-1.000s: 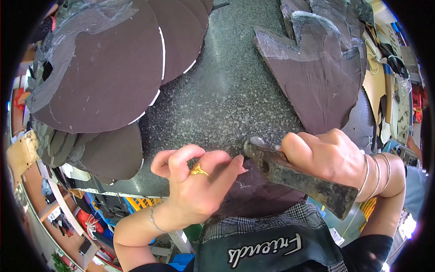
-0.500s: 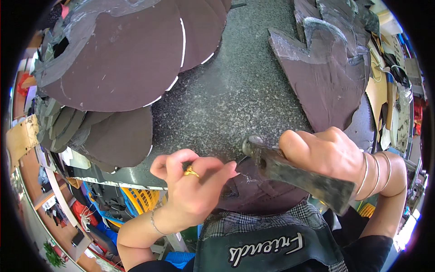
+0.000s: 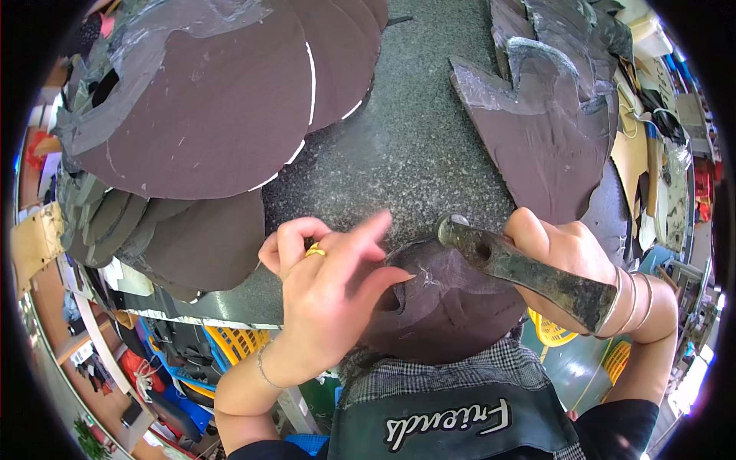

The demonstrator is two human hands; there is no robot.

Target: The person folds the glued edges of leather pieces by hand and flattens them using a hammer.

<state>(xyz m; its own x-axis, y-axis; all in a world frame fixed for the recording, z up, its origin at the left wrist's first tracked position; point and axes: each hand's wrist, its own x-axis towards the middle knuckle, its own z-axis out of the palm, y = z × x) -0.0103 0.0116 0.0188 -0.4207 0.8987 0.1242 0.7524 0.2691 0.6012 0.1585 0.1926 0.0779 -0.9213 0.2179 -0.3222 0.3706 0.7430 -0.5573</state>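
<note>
Loosely spread, the left hand (image 3: pixel 322 295) appears to hold nothing: forefinger reaching away from the body, the other fingers bent, thumb tip over the dark brown piece (image 3: pixel 445 330); whether it touches, I cannot tell. Meanwhile the right hand (image 3: pixel 563 245) is closed in a fist on the hammer (image 3: pixel 529 271), its grip hidden behind the head.

The brown piece lies at the near table edge, just above the checked, dark-fronted apron (image 3: pixel 460 425). The left thumb covers some of its left side, and the hammer head overlaps its upper right. Beyond, bare speckled table (image 3: pixel 414 100) runs between big rounded brown panels (image 3: pixel 207 115) at left, with a smaller dark pile (image 3: pixel 207 241) below them, and notched brown panels (image 3: pixel 540 146) at right, close beyond the right fist.

The hammer head's long axis slants: its round face points up-left, toward the far side, and its flared end down-right, toward the right wrist. The brown piece lies wider across than deep, its curved edge toward the apron.
</note>
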